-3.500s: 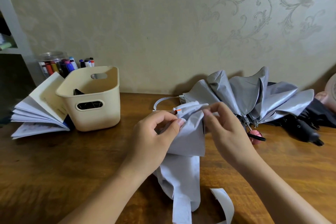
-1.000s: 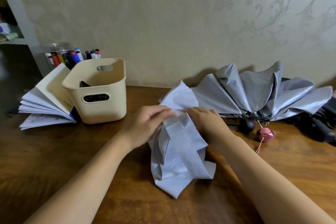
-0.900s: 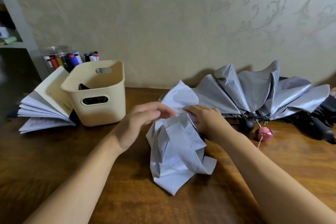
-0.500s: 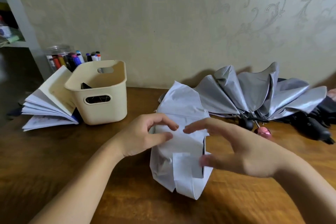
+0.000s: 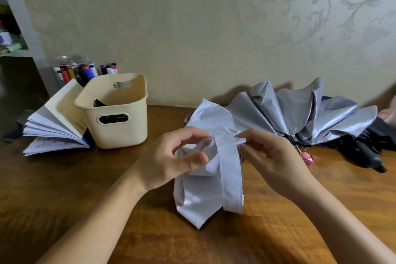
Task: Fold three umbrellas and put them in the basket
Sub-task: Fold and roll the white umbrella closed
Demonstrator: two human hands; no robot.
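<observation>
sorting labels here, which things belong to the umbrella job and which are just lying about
Job: white umbrella, held by left hand and right hand; silver umbrella; black umbrella; basket.
Lying about: book; marker jar.

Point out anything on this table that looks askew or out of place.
The open book leans tilted against the basket, pages fanned out. At right, the silver umbrella lies half collapsed, its canopy splayed in loose pleats. The left hand and right hand pinch loose folds of the pale umbrella.
</observation>
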